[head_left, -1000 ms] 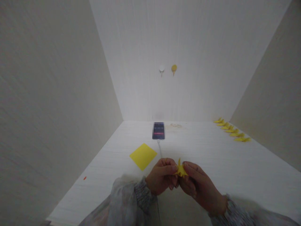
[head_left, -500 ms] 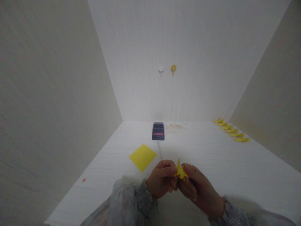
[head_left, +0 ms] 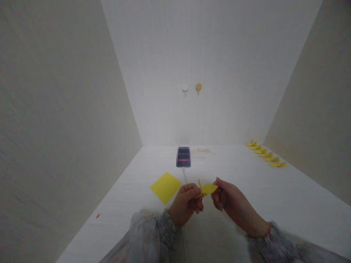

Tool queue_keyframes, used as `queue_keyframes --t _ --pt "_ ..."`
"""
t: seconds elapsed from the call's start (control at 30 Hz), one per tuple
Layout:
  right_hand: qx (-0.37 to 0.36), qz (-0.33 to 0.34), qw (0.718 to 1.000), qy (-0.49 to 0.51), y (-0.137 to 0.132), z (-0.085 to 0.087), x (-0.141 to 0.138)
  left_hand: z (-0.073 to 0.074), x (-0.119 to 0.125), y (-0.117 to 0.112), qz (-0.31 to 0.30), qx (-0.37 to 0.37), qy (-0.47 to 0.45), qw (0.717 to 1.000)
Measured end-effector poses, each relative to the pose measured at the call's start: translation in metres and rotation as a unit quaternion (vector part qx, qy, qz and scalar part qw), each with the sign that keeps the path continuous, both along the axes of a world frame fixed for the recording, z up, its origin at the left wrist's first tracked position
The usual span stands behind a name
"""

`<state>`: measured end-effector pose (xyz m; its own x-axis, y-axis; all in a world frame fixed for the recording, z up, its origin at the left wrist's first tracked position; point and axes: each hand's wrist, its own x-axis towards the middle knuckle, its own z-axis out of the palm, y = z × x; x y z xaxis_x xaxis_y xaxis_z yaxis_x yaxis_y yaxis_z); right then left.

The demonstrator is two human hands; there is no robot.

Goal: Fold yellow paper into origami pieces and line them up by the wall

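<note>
Between both hands is a folded yellow paper crane (head_left: 207, 189), held above the white table near its front. My left hand (head_left: 188, 200) pinches its body between thumb and fingers, and a thin pointed part sticks up beside the thumb. At the other side, my right hand (head_left: 229, 197) grips the tip of a wing that stretches out to the right. A flat square of yellow paper (head_left: 165, 187) lies on the table just left of my left hand.
Several yellow paper cranes (head_left: 264, 154) stand in a row along the right wall. A phone-like device (head_left: 183, 157) with a blurred screen lies at the back, its white cable (head_left: 184, 176) running forward. Two hooks (head_left: 198, 87) hang on the back wall. A small orange bit (head_left: 98, 216) lies left.
My right hand has moved outward to the right, and one wing of the crane now spreads out flat. My left hand keeps its pinch. The view has tilted slightly.
</note>
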<state>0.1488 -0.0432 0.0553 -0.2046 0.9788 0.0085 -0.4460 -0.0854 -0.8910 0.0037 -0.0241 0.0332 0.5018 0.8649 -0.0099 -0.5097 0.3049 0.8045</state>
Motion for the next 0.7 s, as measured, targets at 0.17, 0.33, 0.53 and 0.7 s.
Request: queue_keyframes --t 0.17,0.33,0.53,0.7 --pt "0.002 0.031 0.999 -0.028 -0.001 0.002 0.006 -0.001 0.001 0.0 -0.002 0.024 0.028 0.999" --pt "-0.005 0.072 0.997 0.031 0.001 -0.001 0.006 -0.002 0.002 -0.003 -0.013 0.045 0.027 0.999" --pt "-0.009 0.095 0.994 0.055 0.001 -0.005 0.004 0.003 0.003 0.0 0.004 0.11 0.032 0.993" --pt "-0.007 0.086 0.996 -0.011 0.003 -0.008 0.007 0.016 0.001 0.002 0.02 0.059 0.082 0.995"
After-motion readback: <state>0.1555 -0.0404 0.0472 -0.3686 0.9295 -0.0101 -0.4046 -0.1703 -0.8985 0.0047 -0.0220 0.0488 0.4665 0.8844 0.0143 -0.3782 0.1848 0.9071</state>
